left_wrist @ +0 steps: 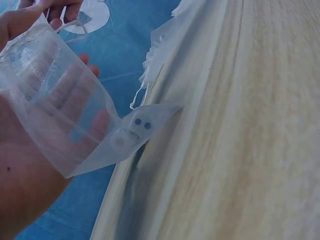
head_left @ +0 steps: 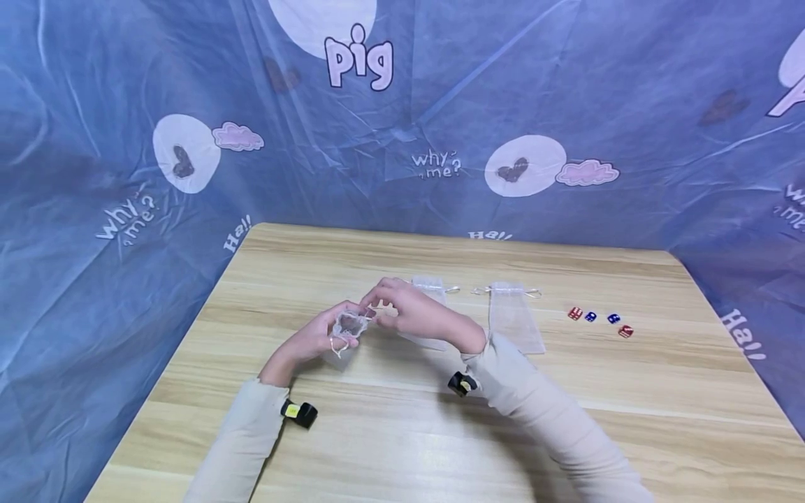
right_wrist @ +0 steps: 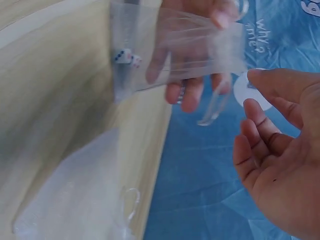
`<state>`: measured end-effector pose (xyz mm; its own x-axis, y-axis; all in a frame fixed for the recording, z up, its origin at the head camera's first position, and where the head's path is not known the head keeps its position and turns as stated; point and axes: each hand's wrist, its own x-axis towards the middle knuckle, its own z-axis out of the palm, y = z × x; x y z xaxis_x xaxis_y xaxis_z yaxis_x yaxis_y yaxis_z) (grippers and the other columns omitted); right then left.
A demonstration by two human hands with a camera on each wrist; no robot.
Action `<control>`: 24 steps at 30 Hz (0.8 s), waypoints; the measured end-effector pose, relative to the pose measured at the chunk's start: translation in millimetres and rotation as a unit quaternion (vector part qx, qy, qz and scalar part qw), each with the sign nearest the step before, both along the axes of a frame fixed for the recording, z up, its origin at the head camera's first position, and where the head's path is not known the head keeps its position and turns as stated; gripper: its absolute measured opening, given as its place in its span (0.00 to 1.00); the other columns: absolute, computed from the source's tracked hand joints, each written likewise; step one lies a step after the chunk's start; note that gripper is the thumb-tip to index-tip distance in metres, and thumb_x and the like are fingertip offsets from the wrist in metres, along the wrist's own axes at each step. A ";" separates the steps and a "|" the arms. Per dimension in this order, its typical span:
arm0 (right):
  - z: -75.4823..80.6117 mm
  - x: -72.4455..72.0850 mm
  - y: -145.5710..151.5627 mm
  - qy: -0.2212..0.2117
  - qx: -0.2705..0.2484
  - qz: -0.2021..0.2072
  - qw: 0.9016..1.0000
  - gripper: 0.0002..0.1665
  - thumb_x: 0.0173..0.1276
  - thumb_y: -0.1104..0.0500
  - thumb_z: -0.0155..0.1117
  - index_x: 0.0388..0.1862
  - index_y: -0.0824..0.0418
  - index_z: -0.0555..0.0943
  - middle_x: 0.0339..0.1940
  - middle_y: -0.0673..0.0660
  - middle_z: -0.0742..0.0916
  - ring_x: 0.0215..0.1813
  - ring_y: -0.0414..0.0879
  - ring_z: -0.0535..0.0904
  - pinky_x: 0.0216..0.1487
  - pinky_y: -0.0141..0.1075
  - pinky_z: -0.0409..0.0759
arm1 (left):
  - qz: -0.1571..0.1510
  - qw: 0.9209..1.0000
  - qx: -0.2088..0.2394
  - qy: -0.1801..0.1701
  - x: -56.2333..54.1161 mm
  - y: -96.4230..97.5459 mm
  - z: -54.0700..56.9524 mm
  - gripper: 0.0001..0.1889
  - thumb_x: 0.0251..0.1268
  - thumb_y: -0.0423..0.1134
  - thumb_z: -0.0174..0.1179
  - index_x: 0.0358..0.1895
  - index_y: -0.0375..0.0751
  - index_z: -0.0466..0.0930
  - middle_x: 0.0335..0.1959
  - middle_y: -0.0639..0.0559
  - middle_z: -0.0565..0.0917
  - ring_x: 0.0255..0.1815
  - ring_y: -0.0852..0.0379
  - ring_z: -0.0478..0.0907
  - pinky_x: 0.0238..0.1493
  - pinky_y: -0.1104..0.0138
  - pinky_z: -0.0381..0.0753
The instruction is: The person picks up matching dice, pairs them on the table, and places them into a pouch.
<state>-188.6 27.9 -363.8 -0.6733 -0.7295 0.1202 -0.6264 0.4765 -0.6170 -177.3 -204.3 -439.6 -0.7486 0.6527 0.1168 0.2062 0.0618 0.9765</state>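
Observation:
My left hand (head_left: pixel 314 340) holds a small sheer white drawstring bag (head_left: pixel 342 356) upright, thumb on one side and fingers behind it. The bag's gathered mouth faces up, and a cord loop (head_left: pixel 338 346) hangs from it. Through the mesh, white dice (right_wrist: pixel 123 56) with coloured dots show at the bottom of the bag. My right hand (head_left: pixel 402 307) hovers at the mouth's right side, its fingers loosely bent. In the right wrist view, thumb (right_wrist: pixel 280 82) and fingers are apart, with a fingertip right at the bag's rim.
Two flat sheer drawstring bags lie on the wooden table (head_left: pixel 390 433): one (head_left: pixel 430 283) partly behind my right forearm, another (head_left: pixel 516 321) to its right. Farther right sit two red dice (head_left: pixel 575 314) and two blue dice (head_left: pixel 590 316). A blue printed cloth (head_left: pixel 377 188) surrounds the table.

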 end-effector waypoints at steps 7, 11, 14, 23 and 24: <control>-11.9 2.0 -8.1 0.011 0.018 -0.014 1.000 0.15 0.62 0.59 0.67 0.49 0.56 0.83 0.43 0.53 0.81 0.51 0.49 0.73 0.55 0.41 0.72 | 0.010 1.000 -0.005 -0.015 0.4 -0.8 0.6 0.27 0.55 0.35 0.62 0.58 0.28 0.68 0.48 0.43 0.78 0.46 0.52 0.75 0.47 0.66 0.77; -14.3 2.8 -12.5 0.022 0.017 -0.026 0.999 0.15 0.61 0.59 0.68 0.48 0.57 0.83 0.41 0.53 0.80 0.48 0.47 0.70 0.53 0.39 0.71 | 0.013 1.000 -0.009 -0.016 0.3 -1.0 2.1 0.27 0.55 0.33 0.62 0.59 0.28 0.68 0.49 0.56 0.79 0.48 0.52 0.76 0.50 0.66 0.77; -16.5 2.5 -15.0 0.035 0.010 -0.033 0.999 0.15 0.59 0.60 0.69 0.47 0.59 0.83 0.39 0.52 0.79 0.46 0.45 0.69 0.51 0.38 0.71 | 0.013 1.000 -0.013 -0.015 0.3 -1.3 2.9 0.27 0.55 0.33 0.62 0.59 0.28 0.68 0.50 0.56 0.79 0.50 0.48 0.75 0.52 0.66 0.75; -21.4 0.5 -17.1 0.045 0.001 -0.043 0.998 0.08 0.63 0.59 0.67 0.40 0.59 0.85 0.37 0.51 0.79 0.44 0.44 0.69 0.49 0.36 0.72 | 0.012 0.999 -0.012 -0.045 2.7 -1.9 5.7 0.30 0.54 0.34 0.62 0.61 0.27 0.65 0.50 0.29 0.74 0.46 0.49 0.75 0.43 0.66 0.79; -21.8 0.5 -16.5 0.050 0.000 -0.044 0.998 0.07 0.63 0.59 0.67 0.40 0.59 0.86 0.37 0.51 0.79 0.45 0.44 0.69 0.49 0.36 0.72 | 0.014 0.999 -0.016 -0.046 2.9 -1.8 6.1 0.31 0.54 0.34 0.62 0.62 0.28 0.65 0.50 0.28 0.74 0.46 0.47 0.75 0.41 0.65 0.79</control>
